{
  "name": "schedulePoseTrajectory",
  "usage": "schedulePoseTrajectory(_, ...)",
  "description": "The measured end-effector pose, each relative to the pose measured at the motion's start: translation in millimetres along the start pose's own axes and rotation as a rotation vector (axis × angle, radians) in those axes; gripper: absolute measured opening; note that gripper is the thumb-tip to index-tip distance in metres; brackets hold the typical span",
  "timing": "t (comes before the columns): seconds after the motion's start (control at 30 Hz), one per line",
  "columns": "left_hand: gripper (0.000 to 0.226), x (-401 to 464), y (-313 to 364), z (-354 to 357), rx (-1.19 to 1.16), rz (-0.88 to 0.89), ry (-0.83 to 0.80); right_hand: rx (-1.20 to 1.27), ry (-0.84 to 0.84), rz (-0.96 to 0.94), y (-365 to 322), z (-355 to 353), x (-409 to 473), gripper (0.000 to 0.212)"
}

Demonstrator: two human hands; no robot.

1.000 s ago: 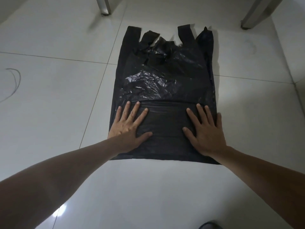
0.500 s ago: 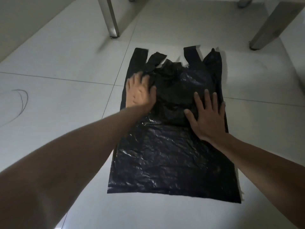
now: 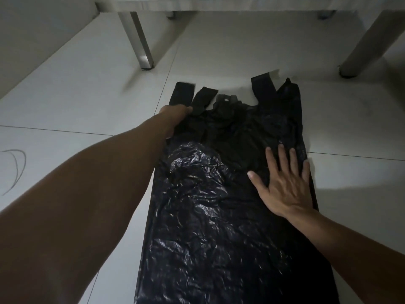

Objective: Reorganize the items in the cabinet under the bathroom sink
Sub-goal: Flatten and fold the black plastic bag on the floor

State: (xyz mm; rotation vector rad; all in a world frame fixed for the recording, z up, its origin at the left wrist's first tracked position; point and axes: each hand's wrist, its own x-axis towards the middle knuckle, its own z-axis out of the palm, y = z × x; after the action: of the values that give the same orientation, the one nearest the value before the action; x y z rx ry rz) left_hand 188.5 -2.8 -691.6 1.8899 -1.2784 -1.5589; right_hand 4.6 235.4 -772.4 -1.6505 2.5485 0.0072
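Observation:
A black plastic bag lies flat on the white tiled floor, its handle straps pointing away from me. My left hand reaches to the far left handle straps with fingers curled down at the bag's top left corner; whether it grips the strap is hidden by the hand itself. My right hand rests flat on the bag's right side, fingers spread, pressing the plastic down.
Two metal cabinet legs stand on the floor beyond the bag, the left leg and the right leg, under a pale cabinet bottom edge. A wall runs along the left. A thin dark hair-like curl lies on the left tile.
Both hands slid from the bag's near end toward its handles. My left hand went on to the top left corner and curled; the right stayed flat on the right side. The view tilted forward.

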Motion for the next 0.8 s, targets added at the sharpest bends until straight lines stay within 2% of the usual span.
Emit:
schedulePoseTrajectory(0.07,0.036,-0.1,8.8,-2.6,0.032,-0.112,-0.155,-0.003,-0.004,0.003,-0.1,-1.0,0.0,0.091)
schedulePoseTrajectory(0.17,0.014,-2.4,20.4,-7.8,0.080,-0.144,-0.196,-0.004,0.000,0.004,-0.9,-2.5,-1.6,0.091)
schedulePoseTrajectory(0.23,0.013,2.8,25.9,-11.0,0.007,-0.061,-0.127,-0.002,0.000,0.005,-0.8,-2.0,-2.8,0.090)
schedulePoseTrajectory(0.33,0.036,21.5,19.2,-13.8,-0.014,0.060,0.129,0.001,-0.001,0.007,0.2,-1.5,-2.1,0.089)
schedulePoseTrajectory(0.37,0.039,19.8,15.9,-15.4,-0.099,0.049,0.220,-0.001,-0.003,0.007,0.6,-0.8,-2.0,0.088)
schedulePoseTrajectory(0.43,0.044,19.5,7.7,-9.8,-0.037,0.102,0.323,-0.003,-0.004,0.011,0.5,0.5,-1.6,0.088)
schedulePoseTrajectory(0.5,0.056,13.8,8.8,-6.9,-0.249,0.053,0.283,0.000,0.005,0.015,0.0,1.3,-1.3,0.087)
schedulePoseTrajectory(0.6,0.048,14.6,3.4,-7.6,-0.145,0.060,0.277,-0.002,0.004,0.013,1.1,1.7,-1.5,0.086)
schedulePoseTrajectory(0.67,0.041,13.7,-0.6,-11.7,-0.189,0.094,0.313,0.004,0.013,0.011,1.4,1.4,-1.4,0.086)
schedulePoseTrajectory(0.7,0.047,8.7,-1.7,-13.6,-0.204,0.072,0.292,0.010,0.024,0.011,1.3,1.3,-1.5,0.086)
schedulePoseTrajectory(0.77,0.053,-4.0,-7.2,-19.1,-0.183,0.008,0.118,0.017,0.036,0.013,1.0,0.7,-2.9,0.086)
schedulePoseTrajectory(0.8,0.046,-11.2,-11.9,-23.8,-0.115,-0.024,-0.021,0.020,0.031,0.015,1.0,0.6,-3.2,0.086)
